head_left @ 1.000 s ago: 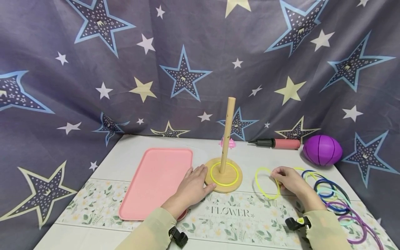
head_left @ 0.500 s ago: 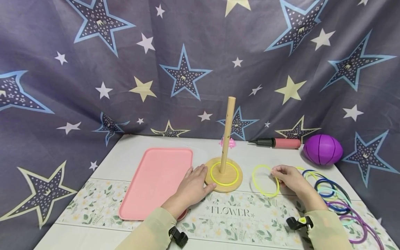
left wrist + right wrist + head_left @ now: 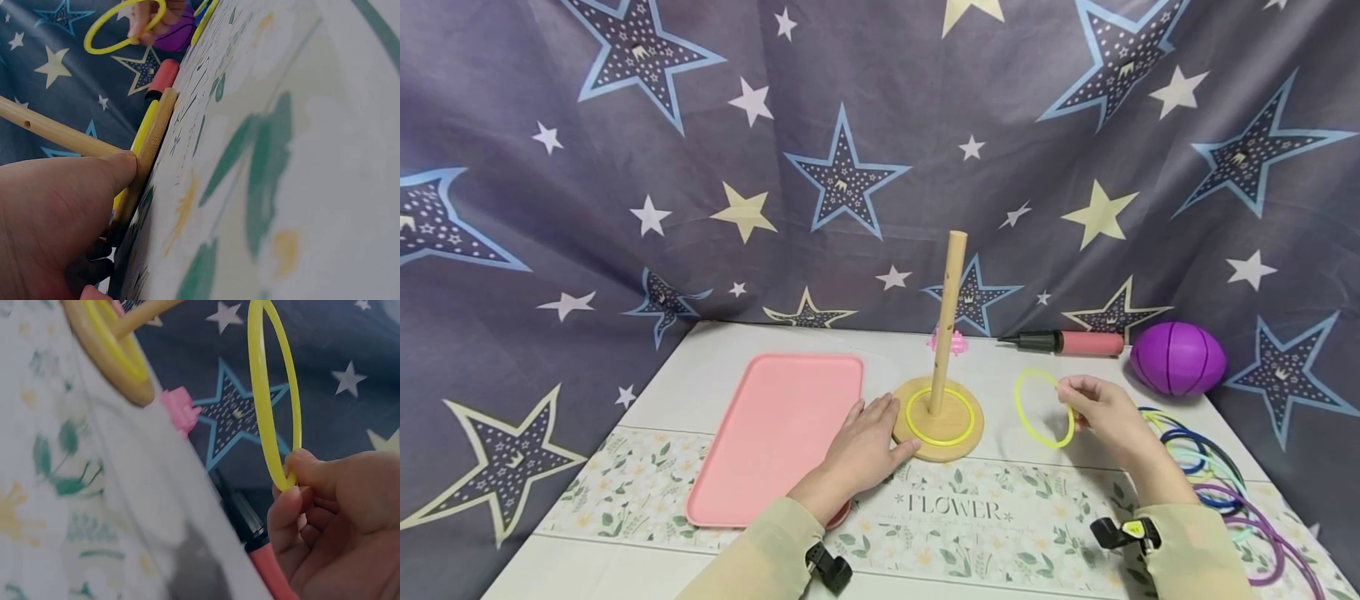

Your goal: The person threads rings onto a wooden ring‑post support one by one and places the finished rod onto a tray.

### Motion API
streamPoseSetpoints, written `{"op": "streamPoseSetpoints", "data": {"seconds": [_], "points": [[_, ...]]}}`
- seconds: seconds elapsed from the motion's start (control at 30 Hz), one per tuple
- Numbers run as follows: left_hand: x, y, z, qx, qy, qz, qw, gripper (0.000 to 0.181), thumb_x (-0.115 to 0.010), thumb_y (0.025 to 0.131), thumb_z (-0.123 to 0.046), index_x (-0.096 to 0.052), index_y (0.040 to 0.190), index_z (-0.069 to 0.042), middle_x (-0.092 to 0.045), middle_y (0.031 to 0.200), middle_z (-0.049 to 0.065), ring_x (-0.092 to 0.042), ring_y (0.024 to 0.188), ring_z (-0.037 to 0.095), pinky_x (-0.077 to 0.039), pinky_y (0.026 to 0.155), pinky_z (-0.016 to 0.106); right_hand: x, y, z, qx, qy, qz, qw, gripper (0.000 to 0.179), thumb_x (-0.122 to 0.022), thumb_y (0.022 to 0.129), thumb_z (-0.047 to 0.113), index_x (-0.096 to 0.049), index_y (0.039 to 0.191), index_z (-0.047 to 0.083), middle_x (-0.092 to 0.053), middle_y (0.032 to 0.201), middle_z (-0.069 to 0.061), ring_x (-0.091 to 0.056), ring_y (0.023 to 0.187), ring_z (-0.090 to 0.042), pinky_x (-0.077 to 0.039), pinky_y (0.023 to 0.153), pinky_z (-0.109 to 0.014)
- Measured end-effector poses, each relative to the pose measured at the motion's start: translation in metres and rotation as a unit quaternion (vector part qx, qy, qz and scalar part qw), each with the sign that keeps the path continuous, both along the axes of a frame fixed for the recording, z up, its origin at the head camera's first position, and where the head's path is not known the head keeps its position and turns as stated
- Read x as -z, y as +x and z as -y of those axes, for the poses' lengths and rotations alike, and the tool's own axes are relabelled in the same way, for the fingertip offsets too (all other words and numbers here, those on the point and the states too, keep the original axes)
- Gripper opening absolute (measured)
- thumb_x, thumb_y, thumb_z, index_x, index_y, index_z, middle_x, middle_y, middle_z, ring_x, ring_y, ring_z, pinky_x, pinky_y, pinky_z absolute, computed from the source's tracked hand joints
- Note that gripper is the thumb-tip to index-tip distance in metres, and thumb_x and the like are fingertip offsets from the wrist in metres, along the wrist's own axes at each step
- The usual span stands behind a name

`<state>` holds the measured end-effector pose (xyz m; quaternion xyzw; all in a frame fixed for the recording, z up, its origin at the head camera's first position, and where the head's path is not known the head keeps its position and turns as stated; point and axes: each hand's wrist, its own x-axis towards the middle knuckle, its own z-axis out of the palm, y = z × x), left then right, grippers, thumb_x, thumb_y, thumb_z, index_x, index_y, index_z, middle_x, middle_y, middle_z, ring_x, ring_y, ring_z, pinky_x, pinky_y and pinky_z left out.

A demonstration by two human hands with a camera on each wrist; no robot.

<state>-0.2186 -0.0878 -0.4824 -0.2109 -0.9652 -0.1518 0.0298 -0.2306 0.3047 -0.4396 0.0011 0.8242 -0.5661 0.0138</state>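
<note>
My right hand [image 3: 1105,417] pinches a thin yellow ring [image 3: 261,394] between thumb and fingers. The ring stands tilted on edge, raised over the table to the right of a wooden stand. This stand has a round base [image 3: 957,423] and an upright peg [image 3: 948,312]. Around the foot of the peg another yellow ring [image 3: 940,443] lies flat on the base. My left hand [image 3: 865,446] rests at the base's left edge with fingers extended; in the left wrist view its thumb [image 3: 122,167] touches the rim.
Blue, mint, purple and yellow rings [image 3: 1262,517] lie in a loose pile at right. A pink tray [image 3: 790,425] lies left of the stand. Along the back are a small pink item [image 3: 958,342], a red-and-black hand pump [image 3: 1090,343] and a purple ball [image 3: 1177,359], before a starry cloth.
The right hand has lifted the yellow ring up from the table, away from the pile. The left hand stays in place at the base.
</note>
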Motion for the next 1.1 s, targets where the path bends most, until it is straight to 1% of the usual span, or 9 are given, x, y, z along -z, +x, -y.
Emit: {"op": "streamPoseSetpoints", "data": {"seconds": [0.13, 0.23, 0.37, 0.47, 0.6, 0.7, 0.9, 1.0, 1.1], "points": [[0.0, 0.001, -0.001, 0.001, 0.001, 0.005, 1.0, 0.085, -0.059, 0.111, -0.058, -0.043, 0.166, 0.004, -0.041, 0.173, 0.022, -0.036, 0.162, 0.035, -0.016, 0.137, 0.053, -0.016, 0.005, 0.004, 0.001, -0.037, -0.02, 0.9991, 0.027, -0.057, 0.118, 0.02, -0.063, 0.125, -0.005, -0.056, 0.091, 0.001, -0.053, 0.076, -0.012, -0.056, 0.068, -0.026], [0.0, 0.001, 0.0, 0.001, 0.004, 0.008, 1.0, 0.085, -0.06, 0.111, -0.058, -0.042, 0.167, 0.004, -0.04, 0.173, 0.022, -0.035, 0.163, 0.035, -0.015, 0.137, 0.053, -0.03, 0.009, 0.009, 0.001, -0.058, -0.039, 0.9976, 0.025, -0.057, 0.118, 0.023, -0.063, 0.121, -0.001, -0.054, 0.089, 0.002, -0.052, 0.076, -0.012, -0.056, 0.067, -0.026], [0.001, 0.0, 0.0, 0.0, 0.004, 0.006, 1.0, 0.085, -0.059, 0.111, -0.058, -0.042, 0.167, 0.004, -0.04, 0.173, 0.022, -0.035, 0.163, 0.035, -0.015, 0.137, 0.053, -0.05, 0.012, 0.015, 0.002, -0.081, -0.072, 0.9941, 0.02, -0.061, 0.116, 0.024, -0.065, 0.115, 0.004, -0.053, 0.085, 0.003, -0.053, 0.073, -0.012, -0.056, 0.064, -0.024], [0.002, -0.001, 0.001, -0.001, 0.0, 0.005, 1.0, 0.085, -0.058, 0.111, -0.058, -0.042, 0.167, 0.004, -0.04, 0.173, 0.021, -0.034, 0.163, 0.035, -0.015, 0.137, 0.053, -0.065, 0.014, 0.02, 0.002, -0.1, -0.094, 0.9906, 0.017, -0.063, 0.115, 0.023, -0.067, 0.113, 0.006, -0.058, 0.086, 0.003, -0.053, 0.071, -0.012, -0.056, 0.062, -0.023], [0.001, -0.001, 0.0, -0.001, 0.001, 0.004, 1.0, 0.085, -0.059, 0.111, -0.058, -0.042, 0.167, 0.004, -0.04, 0.173, 0.021, -0.035, 0.163, 0.035, -0.015, 0.137, 0.053, -0.084, 0.017, 0.028, -0.002, -0.133, -0.118, 0.9842, 0.014, -0.064, 0.114, 0.02, -0.068, 0.113, 0.006, -0.065, 0.092, 0.003, -0.052, 0.072, -0.012, -0.055, 0.061, -0.022], [0.0, 0.0, 0.0, 0.0, 0.005, 0.002, 1.0, 0.085, -0.06, 0.111, -0.057, -0.043, 0.166, 0.004, -0.041, 0.173, 0.022, -0.035, 0.163, 0.035, -0.016, 0.137, 0.054, -0.096, 0.02, 0.033, -0.009, -0.148, -0.135, 0.9798, 0.012, -0.064, 0.114, 0.018, -0.066, 0.114, 0.006, -0.067, 0.091, 0.001, -0.053, 0.071, -0.013, -0.054, 0.06, -0.021], [-0.001, 0.0, 0.0, 0.002, 0.009, 0.003, 1.0, 0.084, -0.061, 0.111, -0.056, -0.043, 0.166, 0.005, -0.041, 0.172, 0.023, -0.035, 0.163, 0.036, -0.016, 0.136, 0.055, -0.119, 0.02, 0.044, -0.022, -0.162, -0.167, 0.9722, 0.011, -0.064, 0.114, 0.015, -0.063, 0.115, 0.004, -0.063, 0.083, -0.003, -0.056, 0.067, -0.014, -0.054, 0.059, -0.021], [0.0, -0.001, 0.0, 0.001, 0.009, 0.003, 1.0, 0.084, -0.061, 0.111, -0.057, -0.043, 0.166, 0.004, -0.041, 0.173, 0.022, -0.035, 0.163, 0.035, -0.016, 0.136, 0.054, -0.13, 0.019, 0.048, -0.023, -0.176, -0.171, 0.9692, 0.008, -0.065, 0.113, 0.013, -0.064, 0.114, 0.005, -0.061, 0.082, -0.002, -0.058, 0.065, -0.013, -0.057, 0.058, -0.021], [0.0, 0.0, 0.0, 0.001, 0.01, 0.004, 0.9999, 0.084, -0.061, 0.11, -0.056, -0.043, 0.166, 0.004, -0.041, 0.173, 0.022, -0.035, 0.163, 0.035, -0.016, 0.136, 0.054, -0.14, 0.018, 0.053, -0.024, -0.182, -0.178, 0.9669, 0.006, -0.066, 0.112, 0.012, -0.065, 0.114, 0.006, -0.06, 0.085, -0.001, -0.056, 0.066, -0.013, -0.058, 0.058, -0.021]]}}
